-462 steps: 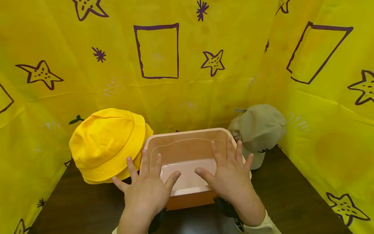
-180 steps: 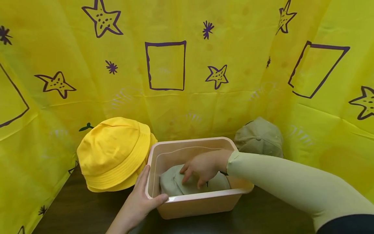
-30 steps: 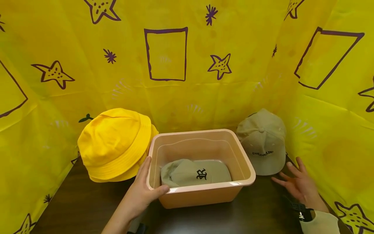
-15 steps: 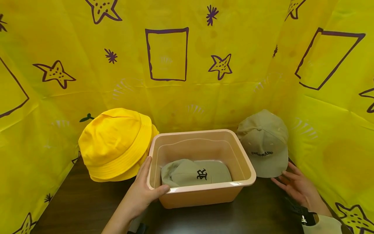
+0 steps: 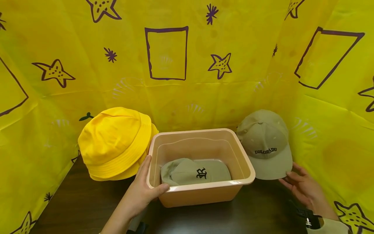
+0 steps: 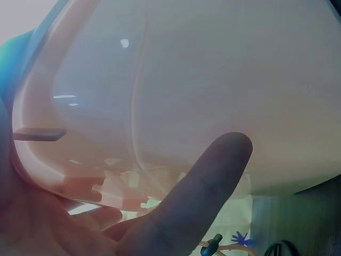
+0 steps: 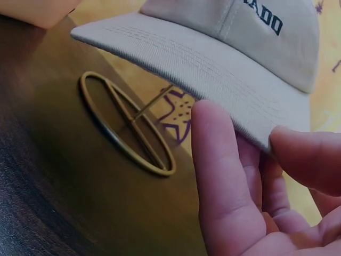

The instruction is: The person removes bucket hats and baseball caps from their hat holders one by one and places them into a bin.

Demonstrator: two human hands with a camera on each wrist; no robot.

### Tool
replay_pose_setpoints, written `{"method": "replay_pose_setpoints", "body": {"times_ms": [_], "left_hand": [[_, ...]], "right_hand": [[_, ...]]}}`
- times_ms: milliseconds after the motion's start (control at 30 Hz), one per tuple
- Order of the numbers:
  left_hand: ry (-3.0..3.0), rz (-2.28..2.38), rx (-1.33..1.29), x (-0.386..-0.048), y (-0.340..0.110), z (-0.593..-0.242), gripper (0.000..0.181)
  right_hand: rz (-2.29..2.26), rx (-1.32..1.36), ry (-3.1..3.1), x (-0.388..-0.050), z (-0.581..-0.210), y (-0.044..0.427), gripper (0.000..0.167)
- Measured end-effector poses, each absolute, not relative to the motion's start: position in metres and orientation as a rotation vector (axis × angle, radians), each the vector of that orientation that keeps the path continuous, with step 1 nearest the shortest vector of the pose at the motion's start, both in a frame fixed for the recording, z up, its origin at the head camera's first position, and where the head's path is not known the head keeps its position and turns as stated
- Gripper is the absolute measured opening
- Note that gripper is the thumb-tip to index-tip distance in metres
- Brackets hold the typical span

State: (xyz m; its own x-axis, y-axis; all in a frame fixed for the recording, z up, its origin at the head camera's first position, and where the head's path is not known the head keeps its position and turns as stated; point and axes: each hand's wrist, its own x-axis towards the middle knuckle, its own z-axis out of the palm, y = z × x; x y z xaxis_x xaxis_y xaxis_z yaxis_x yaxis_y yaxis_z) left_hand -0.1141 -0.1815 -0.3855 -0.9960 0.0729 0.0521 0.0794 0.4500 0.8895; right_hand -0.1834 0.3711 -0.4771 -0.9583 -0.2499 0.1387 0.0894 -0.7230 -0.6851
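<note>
My left hand grips the near left corner of a peach plastic bin, its thumb lying along the outside wall. Inside the bin lies a sage-green baseball cap with a black letter on its front. At the right, my right hand pinches the brim edge of another sage cap, the COLORADO baseball cap. In the right wrist view, the thumb is on top of the brim and fingers are beneath it. A round gold metal base with a post shows below this cap.
Yellow bucket hats, apparently more than one, sit left of the bin, touching or very near its rim. The dark wooden table carries everything. Yellow cloth walls with purple drawings close in the back and both sides.
Fifteen seconds ago the bin held nothing; six seconds ago my right hand was on the cap inside it. Lately that hand has reached the COLORADO cap's brim, and the cap has turned and tilted rightward.
</note>
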Motion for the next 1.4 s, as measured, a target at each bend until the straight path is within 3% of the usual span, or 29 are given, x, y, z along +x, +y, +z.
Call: {"method": "replay_pose_setpoints", "body": {"times_ms": [667, 1167, 1400], "left_hand": [[-2.631, -1.647, -0.183, -0.115, -0.181, -0.386, 0.116], [-2.625, -1.652, -0.201, -0.114, -0.18, -0.383, 0.115], [-2.613, -1.675, -0.191, -0.114, -0.181, -0.385, 0.115]], "right_hand": [[-2.842, -0.348, 0.711, -0.173, -0.438, 0.383, 0.049], [-2.789, -0.412, 0.717, -0.195, -0.41, 0.369, 0.049], [-2.775, -0.46, 0.418, -0.21, -0.398, 0.359, 0.052]]}}
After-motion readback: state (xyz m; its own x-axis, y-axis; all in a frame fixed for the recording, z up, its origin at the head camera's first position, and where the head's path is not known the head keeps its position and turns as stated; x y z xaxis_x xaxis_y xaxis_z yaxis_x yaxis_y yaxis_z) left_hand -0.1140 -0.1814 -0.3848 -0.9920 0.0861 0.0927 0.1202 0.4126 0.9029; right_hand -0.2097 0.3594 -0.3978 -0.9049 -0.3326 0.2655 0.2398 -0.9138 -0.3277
